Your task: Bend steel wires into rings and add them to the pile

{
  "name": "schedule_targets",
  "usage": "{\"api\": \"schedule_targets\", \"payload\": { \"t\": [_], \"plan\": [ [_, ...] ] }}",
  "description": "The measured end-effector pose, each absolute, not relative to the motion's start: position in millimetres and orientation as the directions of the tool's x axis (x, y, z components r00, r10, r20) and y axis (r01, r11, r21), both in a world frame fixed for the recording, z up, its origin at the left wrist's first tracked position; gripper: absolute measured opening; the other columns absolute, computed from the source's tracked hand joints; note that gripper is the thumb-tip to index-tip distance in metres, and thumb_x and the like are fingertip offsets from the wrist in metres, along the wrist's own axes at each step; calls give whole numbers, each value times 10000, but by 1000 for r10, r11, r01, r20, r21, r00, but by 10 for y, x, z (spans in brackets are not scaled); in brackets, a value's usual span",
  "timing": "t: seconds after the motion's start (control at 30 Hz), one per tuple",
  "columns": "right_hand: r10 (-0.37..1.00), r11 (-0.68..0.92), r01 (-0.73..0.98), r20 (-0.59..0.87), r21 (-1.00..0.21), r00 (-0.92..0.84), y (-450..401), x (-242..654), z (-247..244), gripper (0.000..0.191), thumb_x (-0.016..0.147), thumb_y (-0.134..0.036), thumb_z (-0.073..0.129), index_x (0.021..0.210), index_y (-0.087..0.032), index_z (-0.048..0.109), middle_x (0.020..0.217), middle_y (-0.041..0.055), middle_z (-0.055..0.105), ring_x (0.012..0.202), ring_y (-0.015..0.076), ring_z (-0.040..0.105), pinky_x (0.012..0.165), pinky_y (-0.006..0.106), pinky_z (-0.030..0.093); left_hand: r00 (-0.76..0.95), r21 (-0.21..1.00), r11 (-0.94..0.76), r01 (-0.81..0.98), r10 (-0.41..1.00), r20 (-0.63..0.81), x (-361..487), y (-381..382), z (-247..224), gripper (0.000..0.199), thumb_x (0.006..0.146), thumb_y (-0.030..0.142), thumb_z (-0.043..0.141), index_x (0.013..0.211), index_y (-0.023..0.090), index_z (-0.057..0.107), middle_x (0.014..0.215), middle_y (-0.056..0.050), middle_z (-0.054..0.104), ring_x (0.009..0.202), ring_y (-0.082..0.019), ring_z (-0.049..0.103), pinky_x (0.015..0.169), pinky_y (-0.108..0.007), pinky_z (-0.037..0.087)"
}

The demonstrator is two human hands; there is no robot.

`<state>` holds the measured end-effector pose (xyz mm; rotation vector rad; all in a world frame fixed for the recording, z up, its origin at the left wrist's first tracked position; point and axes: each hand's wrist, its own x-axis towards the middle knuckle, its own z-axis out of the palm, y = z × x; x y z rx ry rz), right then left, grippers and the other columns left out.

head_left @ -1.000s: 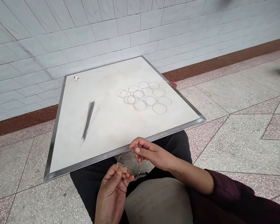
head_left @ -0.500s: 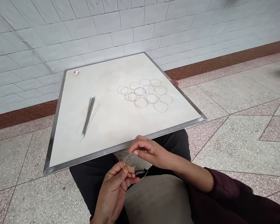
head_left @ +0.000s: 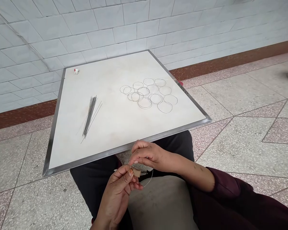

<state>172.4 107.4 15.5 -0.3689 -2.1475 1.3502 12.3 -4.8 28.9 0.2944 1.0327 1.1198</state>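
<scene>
Low in the view, my left hand [head_left: 121, 185] pinches a small tan piece [head_left: 136, 172] and a thin wire [head_left: 150, 180] that curves round to the right. My right hand [head_left: 145, 155] is closed on the wire just above the left fingertips, at the board's near edge. Where the wire runs between the fingers is partly hidden. On the white board [head_left: 110, 127] a bundle of straight dark wires [head_left: 89, 117] lies at the left, a few strands apart from it. Several overlapping wire rings [head_left: 144, 103] lie on the right half.
A small red and white object [head_left: 76, 71] sits at the board's far left corner. The board has a metal rim [head_left: 91, 160] and stands against a tiled wall [head_left: 120, 32]. Dark-clothed legs [head_left: 91, 185] are under its near edge.
My right hand has moved left and slightly down, closer to my left fingertips, and the wire's upper arc between the hands is now shorter. The view has shifted slightly.
</scene>
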Motion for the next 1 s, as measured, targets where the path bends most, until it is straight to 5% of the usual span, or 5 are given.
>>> {"api": "schedule_targets", "payload": {
  "t": [0.6, 1.0],
  "plan": [
    [310, 664, -86, 378, -742, -873, 1161, 1768, 199, 245, 1014, -283, 469, 996, -144, 670, 946, 62, 589, 845, 117, 569, 759, 228, 502, 103, 623, 569, -536, 777, -621, 139, -23, 236, 216, 716, 333, 822, 735, 132, 745, 647, -10, 622, 594, -129, 612, 659, -293, 530],
    [340, 681, -70, 400, -729, -851, 1180, 1782, 139, 199, 1002, -268, 501, 996, -142, 655, 944, 58, 580, 836, 115, 578, 743, 219, 497, 91, 527, 513, -677, 769, -632, 145, -64, 234, 161, 746, 270, 809, 811, 135, 754, 712, -33, 695, 685, -157, 668, 787, -352, 568]
  ]
}}
